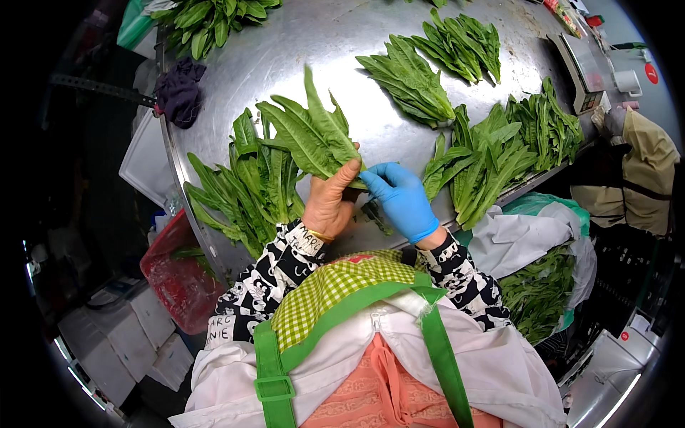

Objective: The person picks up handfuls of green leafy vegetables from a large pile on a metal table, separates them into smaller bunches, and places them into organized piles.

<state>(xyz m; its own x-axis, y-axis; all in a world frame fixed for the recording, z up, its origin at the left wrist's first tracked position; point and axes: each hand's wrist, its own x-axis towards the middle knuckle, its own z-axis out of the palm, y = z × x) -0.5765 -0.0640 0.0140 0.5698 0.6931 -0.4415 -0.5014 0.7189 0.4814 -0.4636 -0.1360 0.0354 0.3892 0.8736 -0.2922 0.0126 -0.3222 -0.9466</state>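
Note:
My bare left hand (332, 200) grips a small bunch of long green leaf lettuce (316, 134), its leaves pointing up and away from me. The blue-gloved fingers of my right hand (401, 198) pinch at the stem end of that bunch. Whether they hold a leaf of their own is hidden. A larger heap of the same lettuce (251, 187) lies beside my left wrist on the steel table (299, 43). Below my right hand a dark, wilted scrap of leaf (379, 216) rests near the table's front edge.
Bunches of lettuce lie right (487, 160), far right (412, 85) and far left (214, 21). A weighing scale (578, 69) stands at the right edge. A purple cloth (180, 92) is at the left edge, a red basket (179, 273) below it. A lined bag of leaves (540, 283) stands right.

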